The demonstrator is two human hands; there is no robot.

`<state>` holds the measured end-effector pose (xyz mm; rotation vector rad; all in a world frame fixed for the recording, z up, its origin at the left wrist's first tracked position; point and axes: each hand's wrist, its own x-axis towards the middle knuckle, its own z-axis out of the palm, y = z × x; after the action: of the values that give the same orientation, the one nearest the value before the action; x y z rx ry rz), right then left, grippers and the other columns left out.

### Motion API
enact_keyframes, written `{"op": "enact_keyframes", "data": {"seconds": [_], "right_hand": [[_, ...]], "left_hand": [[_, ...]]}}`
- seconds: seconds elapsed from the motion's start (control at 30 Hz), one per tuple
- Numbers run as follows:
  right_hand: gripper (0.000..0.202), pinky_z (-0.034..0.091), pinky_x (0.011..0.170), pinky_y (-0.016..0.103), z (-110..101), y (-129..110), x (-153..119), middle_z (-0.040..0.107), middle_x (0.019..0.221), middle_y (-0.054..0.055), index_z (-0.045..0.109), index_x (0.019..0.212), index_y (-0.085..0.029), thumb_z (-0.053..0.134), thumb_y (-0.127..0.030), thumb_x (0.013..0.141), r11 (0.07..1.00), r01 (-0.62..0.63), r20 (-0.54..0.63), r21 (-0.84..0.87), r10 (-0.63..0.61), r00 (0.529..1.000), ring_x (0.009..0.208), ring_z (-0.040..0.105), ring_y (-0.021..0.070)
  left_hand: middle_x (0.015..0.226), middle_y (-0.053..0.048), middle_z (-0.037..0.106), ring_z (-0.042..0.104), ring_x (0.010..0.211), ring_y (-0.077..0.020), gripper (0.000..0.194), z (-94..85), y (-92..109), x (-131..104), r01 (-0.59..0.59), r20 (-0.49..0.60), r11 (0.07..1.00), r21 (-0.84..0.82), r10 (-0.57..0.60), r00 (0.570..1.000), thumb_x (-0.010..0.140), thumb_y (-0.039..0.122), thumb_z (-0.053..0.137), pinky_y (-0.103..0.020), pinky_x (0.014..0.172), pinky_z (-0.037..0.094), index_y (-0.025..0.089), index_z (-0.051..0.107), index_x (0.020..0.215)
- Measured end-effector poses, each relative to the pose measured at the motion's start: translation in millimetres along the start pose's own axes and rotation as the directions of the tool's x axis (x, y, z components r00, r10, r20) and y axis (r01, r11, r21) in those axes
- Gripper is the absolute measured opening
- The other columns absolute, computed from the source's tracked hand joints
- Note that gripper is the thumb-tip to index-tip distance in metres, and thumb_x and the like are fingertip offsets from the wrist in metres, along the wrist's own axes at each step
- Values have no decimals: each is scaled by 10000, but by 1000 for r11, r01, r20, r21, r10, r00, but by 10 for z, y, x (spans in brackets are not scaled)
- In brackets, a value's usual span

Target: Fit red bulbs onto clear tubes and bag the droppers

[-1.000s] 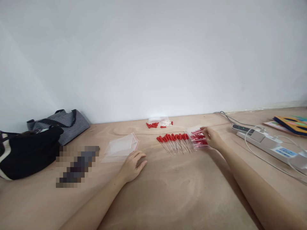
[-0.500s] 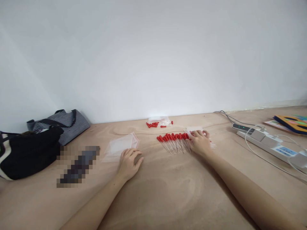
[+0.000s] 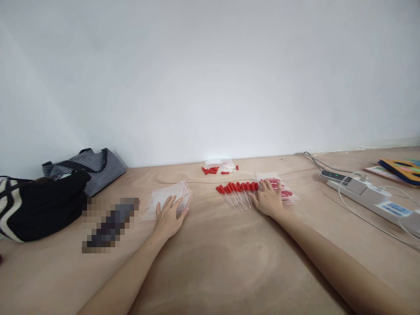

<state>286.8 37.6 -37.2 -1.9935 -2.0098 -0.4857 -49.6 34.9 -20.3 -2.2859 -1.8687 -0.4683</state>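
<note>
My left hand lies with its fingers spread over a stack of transparent zip bags that have red strips along their edges. A row of droppers with red rubber bulbs and thin see-through stems lies side by side in the middle of the table. At the right end of that row rests my right hand, fingers apart, partly covering filled zip bags with red bulbs inside. Whether its fingertips press on the last droppers or on the bags, I cannot tell.
Loose red bulbs, thin stems and a bag lie by the wall. A white power strip with cables is on the right, near colourful flat items. Left are a black bag, a striped bag and a blurred-out object.
My left hand has shifted slightly left and its fingers have spread over the bags. My right hand has drawn back a little and left, showing more of the filled bags.
</note>
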Motion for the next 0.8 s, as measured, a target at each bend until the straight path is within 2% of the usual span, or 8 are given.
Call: {"op": "enact_keyframes", "data": {"seconds": [0.17, 0.37, 0.5, 0.63, 0.8], "right_hand": [[395, 3, 971, 569, -5, -123, -10, 468, 1224, 145, 644, 880, -138, 322, -364, 853, 999, -2, -24, 45, 3, 1000, 1183, 301, 302], [376, 40, 967, 561, 25, -161, -2, 485, 1210, 142, 625, 920, -142, 335, -369, 845, 998, 3, -53, 68, 0, 999, 1145, 339, 290], [380, 52, 952, 567, 13, -97, -13, 530, 1147, 127, 636, 865, -170, 339, -406, 837, 996, -19, -18, 90, 21, 1000, 1131, 353, 280], [329, 85, 932, 562, -30, -90, -23, 570, 1067, 112, 632, 849, -191, 377, -395, 810, 988, -80, 14, 131, 79, 997, 1087, 390, 274], [282, 208, 858, 509, -86, -196, 27, 602, 999, 107, 583, 956, -190, 402, -291, 765, 966, -191, 62, 176, 183, 981, 989, 450, 276]], "left_hand": [[1305, -163, 416, 321, 1236, -295, 467, 7, 4, 13, 37, 119, 999, -12, -35, 992, 838, 408, 376, -554, 972, 203, 150, 454, 1219], [1277, -140, 453, 385, 1197, -265, 435, 29, -24, 20, 15, 132, 999, -44, -9, 991, 844, 420, 347, -484, 946, 291, 177, 501, 1170], [1281, -143, 448, 379, 1199, -268, 411, -19, 82, -32, -4, 155, 998, -71, 15, 988, 848, 384, 358, -508, 950, 274, 174, 499, 1172], [1283, -133, 449, 388, 1192, -268, 405, -50, 268, -137, -79, 154, 990, -117, 97, 983, 845, 376, 383, -532, 964, 236, 183, 489, 1184], [1259, -100, 484, 420, 1162, -258, 408, -60, 462, -278, -260, 117, 946, -192, 285, 951, 847, 390, 391, -543, 974, 221, 232, 450, 1219]]}}
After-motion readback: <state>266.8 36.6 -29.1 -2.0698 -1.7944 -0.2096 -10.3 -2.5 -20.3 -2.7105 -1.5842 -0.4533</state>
